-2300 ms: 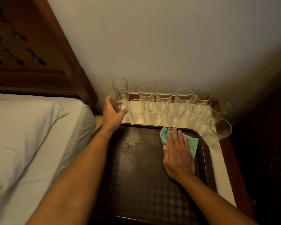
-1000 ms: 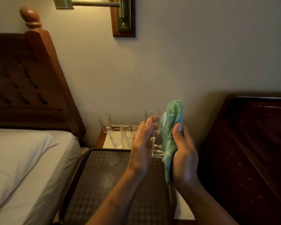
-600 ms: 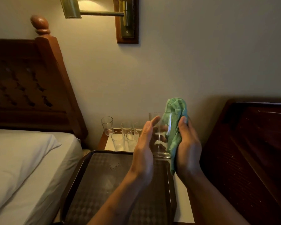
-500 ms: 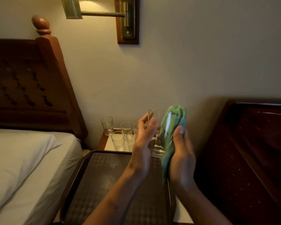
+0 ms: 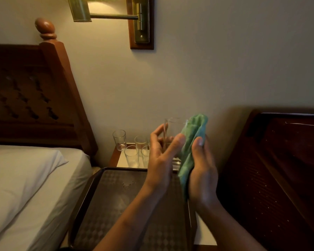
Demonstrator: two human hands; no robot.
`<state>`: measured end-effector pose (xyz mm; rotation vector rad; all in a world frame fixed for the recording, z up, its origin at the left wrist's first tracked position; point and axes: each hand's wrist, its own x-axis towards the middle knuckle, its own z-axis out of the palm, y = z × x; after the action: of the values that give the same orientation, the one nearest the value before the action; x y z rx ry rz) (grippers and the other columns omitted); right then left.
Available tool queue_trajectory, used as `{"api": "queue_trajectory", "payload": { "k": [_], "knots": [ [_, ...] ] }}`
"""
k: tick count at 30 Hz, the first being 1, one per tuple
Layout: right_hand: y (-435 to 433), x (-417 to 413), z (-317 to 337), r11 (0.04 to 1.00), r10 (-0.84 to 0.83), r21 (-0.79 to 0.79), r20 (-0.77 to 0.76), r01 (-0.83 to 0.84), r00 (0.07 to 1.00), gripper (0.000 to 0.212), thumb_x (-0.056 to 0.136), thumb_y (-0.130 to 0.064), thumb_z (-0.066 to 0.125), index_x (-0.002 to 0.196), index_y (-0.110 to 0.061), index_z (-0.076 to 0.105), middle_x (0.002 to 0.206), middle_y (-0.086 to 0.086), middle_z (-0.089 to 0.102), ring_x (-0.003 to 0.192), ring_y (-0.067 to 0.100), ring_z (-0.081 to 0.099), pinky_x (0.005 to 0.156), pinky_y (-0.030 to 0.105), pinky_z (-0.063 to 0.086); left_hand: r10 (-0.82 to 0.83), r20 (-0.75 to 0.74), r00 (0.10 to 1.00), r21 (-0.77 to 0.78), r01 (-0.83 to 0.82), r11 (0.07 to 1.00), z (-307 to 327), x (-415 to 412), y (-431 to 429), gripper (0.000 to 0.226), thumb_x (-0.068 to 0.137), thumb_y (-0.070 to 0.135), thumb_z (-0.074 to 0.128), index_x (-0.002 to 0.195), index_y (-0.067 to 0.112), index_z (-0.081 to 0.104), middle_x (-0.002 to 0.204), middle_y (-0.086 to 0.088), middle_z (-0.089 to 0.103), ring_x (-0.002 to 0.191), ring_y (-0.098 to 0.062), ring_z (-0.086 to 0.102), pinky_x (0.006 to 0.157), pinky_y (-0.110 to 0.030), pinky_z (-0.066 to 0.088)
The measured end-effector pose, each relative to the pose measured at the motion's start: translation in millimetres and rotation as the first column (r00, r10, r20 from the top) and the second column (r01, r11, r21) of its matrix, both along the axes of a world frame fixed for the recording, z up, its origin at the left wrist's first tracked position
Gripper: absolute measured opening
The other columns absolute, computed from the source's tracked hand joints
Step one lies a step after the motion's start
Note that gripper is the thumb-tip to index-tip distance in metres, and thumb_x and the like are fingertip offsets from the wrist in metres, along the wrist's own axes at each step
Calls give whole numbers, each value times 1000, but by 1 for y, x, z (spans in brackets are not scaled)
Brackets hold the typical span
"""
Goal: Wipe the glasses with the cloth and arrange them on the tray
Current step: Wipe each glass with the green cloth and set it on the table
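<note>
The left hand (image 5: 159, 160) grips one clear drinking glass (image 5: 172, 131) above the far edge of the dark patterned tray (image 5: 116, 205). The right hand (image 5: 201, 171) clasps the green cloth (image 5: 192, 138) against it. The tray shows no glass yet, and the other glasses (image 5: 131, 155) wait at the back edge of the desk (image 5: 122, 161).

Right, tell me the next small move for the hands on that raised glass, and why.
Probably turn the glass a little in the left hand, so the cloth meets another side. The right hand presses the cloth against the glass's right wall only. The glass is held above the tray, and no glass stands on the visible part of the tray.
</note>
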<state>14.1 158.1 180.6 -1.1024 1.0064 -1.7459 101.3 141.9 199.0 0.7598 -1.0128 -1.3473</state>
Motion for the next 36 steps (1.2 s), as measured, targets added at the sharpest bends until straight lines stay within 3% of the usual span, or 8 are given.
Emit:
{"api": "queue_trajectory", "payload": {
  "k": [2, 5, 10, 19, 24, 27, 31, 36],
  "knots": [
    [11, 9, -14, 997, 74, 15, -53, -73, 996, 56, 100, -58, 43, 153, -41, 46, 139, -18, 66, 128, -1, 61, 91, 8, 51, 77, 21, 997, -2, -77, 997, 2, 5, -6, 63, 88, 35, 72, 141, 14, 45, 99, -9, 69, 92, -18, 69, 89, -35, 58],
    [4, 5, -6, 998, 59, -21, -28, -60, 998, 58, 103, -53, 44, 155, -28, 47, 141, -4, 67, 133, 12, 61, 105, 24, 53, 72, -36, 997, 10, -71, 997, -1, 5, -2, 56, 90, 34, 65, 136, 4, 52, 90, 2, 72, 82, -8, 70, 72, -20, 57],
    [-26, -13, 22, 998, -59, 28, 228, 54, 972, 34, 112, -33, 41, 124, -17, 69, 107, 8, 76, 103, 23, 73, 88, 33, 60, -72, -54, 996, 17, 73, 997, -12, -5, 11, 53, 88, 37, 65, 137, 17, 57, 118, 0, 74, 114, -18, 70, 91, -32, 59],
    [-2, 9, -9, 994, 1, -113, -25, -4, 1000, 54, 104, -48, 43, 155, -32, 46, 134, -14, 69, 125, 2, 64, 91, 9, 50, 92, -105, 990, 121, -79, 990, 1, 1, -2, 59, 84, 32, 72, 136, 9, 57, 119, -20, 72, 109, -31, 73, 101, -53, 54],
    [-32, -14, 29, 982, -125, -127, 122, 140, 985, 29, 111, -34, 41, 119, -21, 66, 89, -12, 68, 89, 4, 64, 80, 19, 52, 16, -130, 991, 83, -5, 997, -8, -14, 8, 46, 87, 42, 62, 119, 10, 69, 100, 3, 80, 92, -7, 76, 76, -25, 61],
    [-21, 1, 13, 988, -96, -119, 62, 103, 993, 44, 108, -41, 41, 143, -19, 54, 118, -10, 72, 111, 6, 68, 90, 17, 52, 100, -97, 990, 136, -87, 987, 6, -15, 1, 48, 89, 46, 60, 121, 12, 70, 120, -16, 74, 112, -33, 70, 96, -46, 57],
    [-5, 13, -7, 994, -41, -106, -34, 37, 999, 53, 106, -46, 40, 159, -39, 36, 148, -8, 59, 137, 6, 56, 101, 12, 47, 112, -35, 993, 105, -108, 989, 10, -6, -11, 36, 104, 35, 54, 131, 13, 60, 119, -19, 72, 98, -23, 74, 85, -37, 61],
    [-23, -14, 26, 991, -82, -101, 92, 91, 992, 38, 104, -40, 42, 133, -24, 62, 110, -4, 73, 109, 15, 69, 93, 30, 56, -48, -123, 991, 92, 59, 994, -4, -11, 9, 48, 90, 51, 64, 127, 22, 68, 123, -6, 74, 118, -25, 69, 102, -46, 54]
  ]
}}
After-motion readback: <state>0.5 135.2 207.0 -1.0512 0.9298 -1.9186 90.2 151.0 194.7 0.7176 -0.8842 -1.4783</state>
